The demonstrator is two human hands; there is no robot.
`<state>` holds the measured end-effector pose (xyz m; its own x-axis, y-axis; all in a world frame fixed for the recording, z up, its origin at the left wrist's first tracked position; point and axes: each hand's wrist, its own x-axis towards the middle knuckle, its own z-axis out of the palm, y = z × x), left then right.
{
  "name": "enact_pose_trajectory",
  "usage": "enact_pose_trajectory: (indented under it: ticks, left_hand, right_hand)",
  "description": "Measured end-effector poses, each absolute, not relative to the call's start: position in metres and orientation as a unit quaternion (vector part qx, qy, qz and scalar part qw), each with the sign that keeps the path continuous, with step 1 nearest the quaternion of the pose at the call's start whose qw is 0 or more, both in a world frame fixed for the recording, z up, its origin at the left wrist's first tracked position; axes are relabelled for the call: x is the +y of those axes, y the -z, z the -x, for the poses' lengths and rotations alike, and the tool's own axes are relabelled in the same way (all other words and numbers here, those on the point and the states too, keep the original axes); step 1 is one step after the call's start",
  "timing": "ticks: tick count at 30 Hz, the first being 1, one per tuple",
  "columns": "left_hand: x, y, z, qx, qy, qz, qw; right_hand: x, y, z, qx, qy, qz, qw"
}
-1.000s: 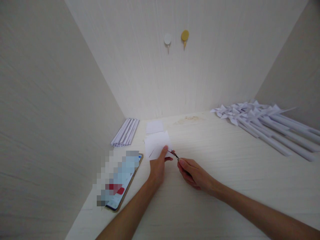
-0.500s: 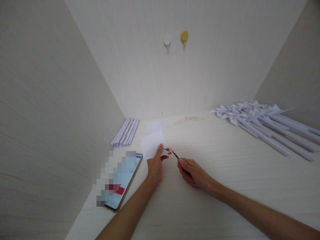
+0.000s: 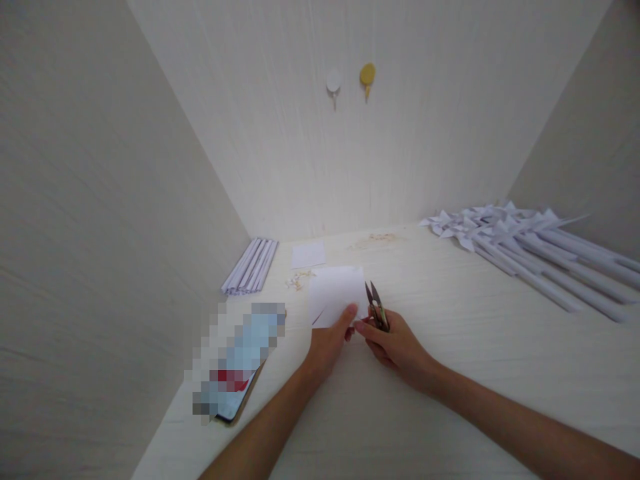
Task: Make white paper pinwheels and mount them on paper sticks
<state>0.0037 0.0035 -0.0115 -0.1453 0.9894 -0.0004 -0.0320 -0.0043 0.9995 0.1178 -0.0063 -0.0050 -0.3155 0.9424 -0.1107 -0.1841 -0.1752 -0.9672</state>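
My left hand pinches a square sheet of white paper near its lower right corner, thumb on top. A slit runs in from the sheet's lower left corner. Thread snips sit in my right hand, blades apart and pointing up and away. The thumb and fingertip of that hand reach the paper's lower right corner beside my left fingers; whether they grip it I cannot tell.
Behind the sheet lies another white paper square, with small pale bits near it. Rolled paper sticks and a phone lie at left. Paper pinwheels on sticks are piled at right. Two hooks hang on the back wall.
My left hand has moved right with the paper, uncovering the pale bits. The snips have turned upright in my right hand, which has come close to the paper's corner.
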Motion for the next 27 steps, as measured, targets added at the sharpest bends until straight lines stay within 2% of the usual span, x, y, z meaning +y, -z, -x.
enact_pose_trajectory:
  ticks: [7,14,21,27]
  left_hand:
    - [0.013,0.009,-0.002,0.46,-0.622,-0.342,0.533]
    - [0.012,0.005,0.001,0.417,-0.61,-0.355,0.573]
    - [0.014,0.005,0.005,0.416,-0.623,-0.303,0.589]
    - [0.019,-0.003,0.014,0.404,-0.573,-0.279,0.655]
  right_hand:
    - [-0.003,0.009,-0.12,-0.384,-0.686,0.391,0.479]
    - [0.003,0.009,-0.123,-0.335,-0.688,0.378,0.521]
    - [0.002,0.008,-0.125,-0.389,-0.688,0.377,0.483]
    - [0.002,0.008,-0.127,-0.413,-0.694,0.367,0.461]
